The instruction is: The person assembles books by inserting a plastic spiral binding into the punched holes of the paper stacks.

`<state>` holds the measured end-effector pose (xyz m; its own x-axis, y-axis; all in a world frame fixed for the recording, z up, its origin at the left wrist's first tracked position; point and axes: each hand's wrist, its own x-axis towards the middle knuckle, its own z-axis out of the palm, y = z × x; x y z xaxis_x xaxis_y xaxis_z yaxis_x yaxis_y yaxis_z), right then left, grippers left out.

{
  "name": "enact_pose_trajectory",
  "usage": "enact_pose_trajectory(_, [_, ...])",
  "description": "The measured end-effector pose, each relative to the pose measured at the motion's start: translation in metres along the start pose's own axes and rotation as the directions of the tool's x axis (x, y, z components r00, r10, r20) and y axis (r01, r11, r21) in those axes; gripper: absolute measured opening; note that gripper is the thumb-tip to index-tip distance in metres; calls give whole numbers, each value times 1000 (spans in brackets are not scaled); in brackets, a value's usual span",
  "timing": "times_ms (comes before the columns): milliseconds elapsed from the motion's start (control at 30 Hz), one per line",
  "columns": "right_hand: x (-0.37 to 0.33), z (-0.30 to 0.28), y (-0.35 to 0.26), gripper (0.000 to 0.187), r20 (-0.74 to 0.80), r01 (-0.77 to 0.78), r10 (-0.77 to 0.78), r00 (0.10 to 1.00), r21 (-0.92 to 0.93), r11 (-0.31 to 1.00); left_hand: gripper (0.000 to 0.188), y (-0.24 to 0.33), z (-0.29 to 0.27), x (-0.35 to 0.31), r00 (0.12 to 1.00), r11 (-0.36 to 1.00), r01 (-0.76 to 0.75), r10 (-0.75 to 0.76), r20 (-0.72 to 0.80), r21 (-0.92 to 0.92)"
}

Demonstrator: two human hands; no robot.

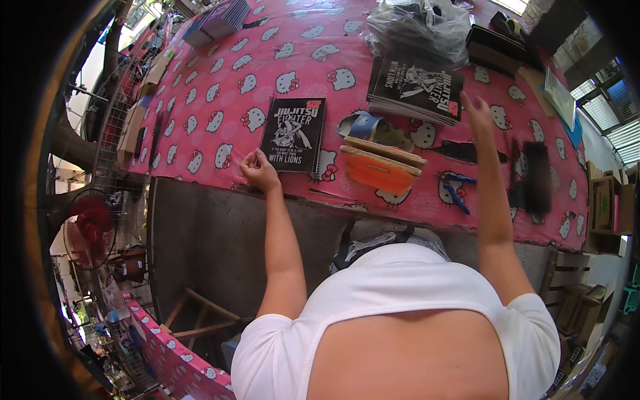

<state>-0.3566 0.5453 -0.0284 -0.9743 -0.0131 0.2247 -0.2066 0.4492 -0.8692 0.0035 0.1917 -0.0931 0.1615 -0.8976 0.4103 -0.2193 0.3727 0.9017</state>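
Note:
A black booklet (294,137) with white print and a small red mark lies flat near the table's front edge. Beside its lower left corner rests my left hand (260,171), fingers curled in; what they hold, if anything, is hidden. To the right, a stack of similar black booklets (417,87) lies farther back. My right hand (477,112) is at the right edge of that stack, slightly blurred, with its fingers apart. Between the booklets stand a blue tape roll (360,127) and an orange block with tan edges (381,170).
A pink patterned cloth (227,73) covers the table. Blue-handled scissors or pliers (457,190) and a black brush-like object (533,177) lie at right. Behind are a clear plastic bag (420,27) and, at far left, another booklet stack (217,21). A red fan (91,227) stands left.

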Motion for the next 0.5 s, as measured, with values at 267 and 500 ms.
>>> enact_pose_trajectory(267, [10, -45, -14, 42, 192, 95, -44, 980, -266, 959, 34, 73, -4, -7, 997, 926, -22, -5, 71, 378])
enact_pose_trajectory(500, [-141, -62, -85, 30, 110, 360, -468, 877, 494, 791, 56, 245, 16, -80, 602, 941, 208, 92, 793, -268])
